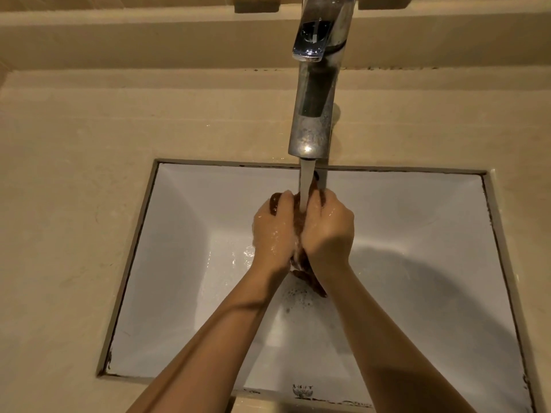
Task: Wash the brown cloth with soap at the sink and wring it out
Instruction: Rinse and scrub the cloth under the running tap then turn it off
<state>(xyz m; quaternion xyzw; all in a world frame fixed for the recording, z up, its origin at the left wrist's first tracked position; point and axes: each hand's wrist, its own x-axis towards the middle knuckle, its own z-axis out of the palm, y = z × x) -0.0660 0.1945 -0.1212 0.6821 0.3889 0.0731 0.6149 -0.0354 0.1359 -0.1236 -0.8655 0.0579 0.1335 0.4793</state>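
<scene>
Over the middle of the white sink (pixel 417 222), the brown cloth (pixel 308 278) is bunched between both hands. My left hand (pixel 272 234) grips its left side with fingers curled round it. My right hand (pixel 326 231) grips the right side, pressed against the left hand. Water streams from the chrome faucet (pixel 313 114) straight onto the top of the cloth between my fingers. A wet tail of cloth hangs below my wrists. White suds cling to the cloth and my hands. Most of the cloth is hidden inside my grip.
A beige stone counter (pixel 74 204) surrounds the rectangular basin on all sides, with a raised ledge at the back. Foam and dark specks lie on the basin floor below my hands. No soap bar or bottle is in view.
</scene>
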